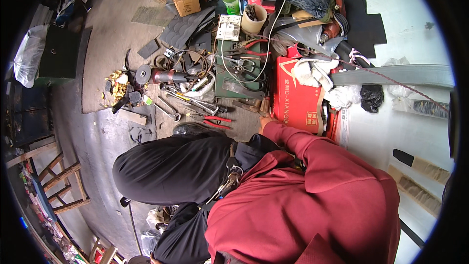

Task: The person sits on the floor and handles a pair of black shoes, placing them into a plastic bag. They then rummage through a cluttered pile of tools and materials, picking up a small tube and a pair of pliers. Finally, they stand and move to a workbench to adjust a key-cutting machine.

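Red-sleeved arm fills lower right of frame, reaching up toward centre. Red box sits right of centre on the floor. Green tool case just left of it, cables and pliers piled on top. Angle grinder left of centre. Red-handled pliers lie below the case. One hand at the box's lower left corner, probably the right; fingers mostly hidden, can't tell if closed. Other hand not visible.

The left hand is out of sight. The right hand shows only partly, its fingers hidden against the red box.
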A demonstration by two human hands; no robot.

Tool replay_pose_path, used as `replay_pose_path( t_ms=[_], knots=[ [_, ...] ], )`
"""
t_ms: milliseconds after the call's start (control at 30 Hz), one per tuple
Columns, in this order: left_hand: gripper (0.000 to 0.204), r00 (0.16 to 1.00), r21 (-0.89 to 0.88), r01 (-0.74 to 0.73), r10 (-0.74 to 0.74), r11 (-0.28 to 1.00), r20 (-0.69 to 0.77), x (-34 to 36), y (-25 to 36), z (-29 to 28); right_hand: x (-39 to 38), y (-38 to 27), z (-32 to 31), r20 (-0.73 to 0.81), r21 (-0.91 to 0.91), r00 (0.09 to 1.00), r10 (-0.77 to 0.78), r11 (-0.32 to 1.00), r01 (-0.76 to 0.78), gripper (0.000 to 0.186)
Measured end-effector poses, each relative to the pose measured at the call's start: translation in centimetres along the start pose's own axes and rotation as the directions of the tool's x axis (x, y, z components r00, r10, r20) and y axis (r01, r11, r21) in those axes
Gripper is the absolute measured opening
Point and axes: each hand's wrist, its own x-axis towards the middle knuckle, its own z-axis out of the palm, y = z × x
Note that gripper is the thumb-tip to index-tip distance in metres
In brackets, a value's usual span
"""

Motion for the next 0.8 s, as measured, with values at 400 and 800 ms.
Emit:
replay_pose_path(
  t_ms=[400, 800],
  knots=[
    [0.046, 1.0, -0.022, 0.016, -0.017, 1.0, -0.017, -2.0, -0.9, -1.2, 6.4, 1.2, 2.1, 0.061, 0.062, 0.98, 0.188, 0.98, -0.191, 0.062],
    [0.053, 0.996, -0.112, 0.088, -0.09, 0.99, -0.01, -2.9, -1.0, -1.9, 9.9, 2.4, 5.3, 0.421, 0.841, 0.75, 0.51, 0.092, -0.534, 0.057]
  ],
)
